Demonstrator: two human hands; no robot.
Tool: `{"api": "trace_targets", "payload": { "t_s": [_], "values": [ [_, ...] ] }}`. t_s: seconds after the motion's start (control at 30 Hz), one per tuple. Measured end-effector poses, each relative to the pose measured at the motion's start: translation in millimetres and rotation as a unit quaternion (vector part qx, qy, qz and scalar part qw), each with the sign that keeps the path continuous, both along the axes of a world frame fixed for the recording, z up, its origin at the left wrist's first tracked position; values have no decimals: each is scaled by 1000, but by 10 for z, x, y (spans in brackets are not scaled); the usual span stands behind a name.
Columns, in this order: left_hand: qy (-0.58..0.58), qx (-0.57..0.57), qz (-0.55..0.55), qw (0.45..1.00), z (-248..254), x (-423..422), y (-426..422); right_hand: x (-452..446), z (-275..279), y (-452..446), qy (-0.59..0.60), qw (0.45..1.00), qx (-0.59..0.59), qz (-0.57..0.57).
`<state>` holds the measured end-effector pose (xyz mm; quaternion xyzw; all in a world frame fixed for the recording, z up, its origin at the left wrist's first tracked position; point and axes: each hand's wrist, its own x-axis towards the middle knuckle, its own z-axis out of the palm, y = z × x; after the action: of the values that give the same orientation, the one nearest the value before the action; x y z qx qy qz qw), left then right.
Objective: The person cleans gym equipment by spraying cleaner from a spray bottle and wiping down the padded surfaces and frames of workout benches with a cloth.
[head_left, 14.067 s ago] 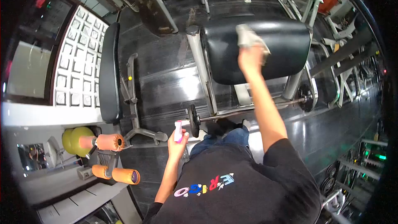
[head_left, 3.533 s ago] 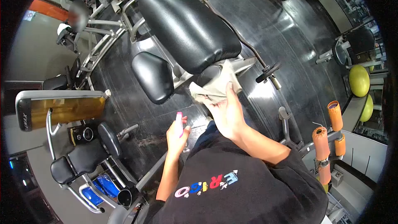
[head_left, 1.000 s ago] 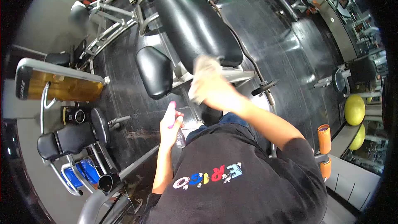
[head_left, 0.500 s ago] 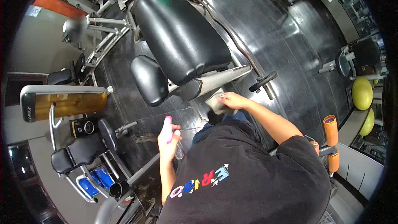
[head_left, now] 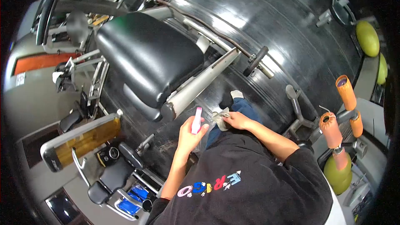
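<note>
My left hand [head_left: 189,138] is closed around a spray bottle, whose white and pink spray head [head_left: 197,121] points up above the fingers. The bottle's body is mostly hidden by the hand. In my right hand [head_left: 238,121] a crumpled greyish cloth [head_left: 220,119] is pinched, hanging just right of the bottle. Beyond both hands stands a bench with a black padded seat [head_left: 150,54] and a pale metal frame [head_left: 204,84]. Neither hand touches the bench.
A bent barbell [head_left: 208,27] with a small plate [head_left: 255,61] lies along the bench's far side. Orange foam rollers [head_left: 346,93] stick up at right, near green exercise balls [head_left: 367,38]. Another machine with black pads [head_left: 114,173] stands at lower left.
My view has turned and I have stepped along the bench, which now appears further left. Both hands have come closer together, still holding the spray bottle and the cloth.
</note>
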<state>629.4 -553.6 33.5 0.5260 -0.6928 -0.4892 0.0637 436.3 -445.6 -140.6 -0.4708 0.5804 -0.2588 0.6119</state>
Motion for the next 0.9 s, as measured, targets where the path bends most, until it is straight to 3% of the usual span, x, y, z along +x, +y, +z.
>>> {"api": "trace_targets", "payload": {
  "t_s": [0.07, 0.17, 0.27, 0.37, 0.43, 0.63, 0.73, 0.83, 0.9],
  "values": [
    [6, 1, -18, 1000, -94, -95, -57, -80, 41, 89, 5, 993, 105, -45],
    [14, 11, -20, 1000, -177, -204, -72, -40, -136, 315, 16, 985, 64, -161],
    [47, -17, -47, 998, -232, -138, -39, 61, -122, 422, 1, 976, 83, -201],
    [1, 0, -101, 995, -207, 49, 48, 320, -156, 486, 1, 952, 88, -292],
    [-32, -67, -131, 989, -257, 207, 123, 590, -323, 532, 42, 941, 92, -322],
    [-19, -60, -134, 989, -579, 463, 230, 1406, -686, 760, 18, 946, 78, -314],
    [13, -82, -123, 989, -727, 419, 270, 1685, -736, 908, -25, 942, 124, -312],
    [40, -113, -110, 987, -692, 363, 277, 1881, -696, 1089, 0, 940, 127, -316],
    [35, -66, -99, 992, -657, 334, 264, 1910, -679, 1212, 5, 938, 123, -323]
  ]
}}
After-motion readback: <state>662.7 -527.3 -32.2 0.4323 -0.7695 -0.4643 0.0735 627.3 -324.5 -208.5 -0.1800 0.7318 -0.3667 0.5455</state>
